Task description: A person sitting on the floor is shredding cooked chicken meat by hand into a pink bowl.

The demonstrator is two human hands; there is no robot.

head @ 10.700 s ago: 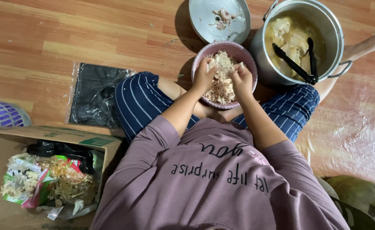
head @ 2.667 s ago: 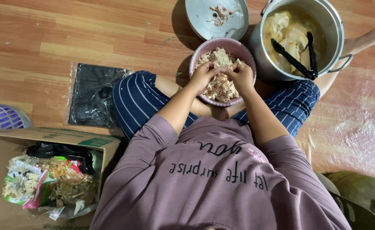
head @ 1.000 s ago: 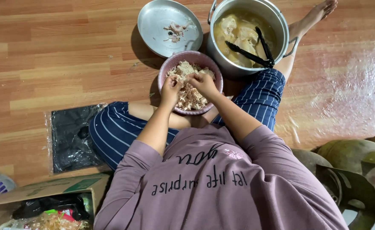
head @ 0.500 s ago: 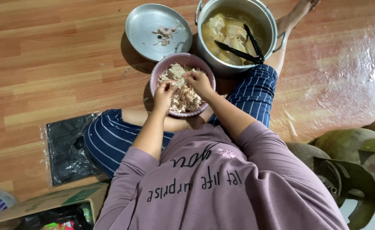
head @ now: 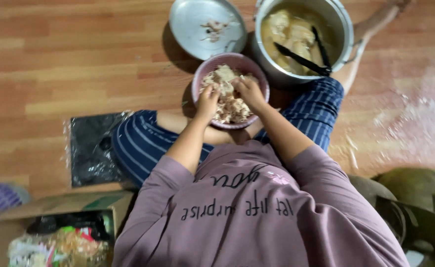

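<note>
A: Clothing?
B: Loose mauve tee (head: 257, 212), short sleeves ending above the elbows, dark script lettering across it, small pink motif.
A: Legs?
B: Navy trousers (head: 138, 143), thin white stripes. Forearms bare, foot bare.

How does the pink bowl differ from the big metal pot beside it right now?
The pink bowl is smaller and shallow; the metal pot is larger and deeper. The bowl holds dry shredded meat, while the pot holds big pieces in yellowish broth with black tongs inside. The left hand and right hand are both in the bowl; neither touches the pot. Both are round.
</note>
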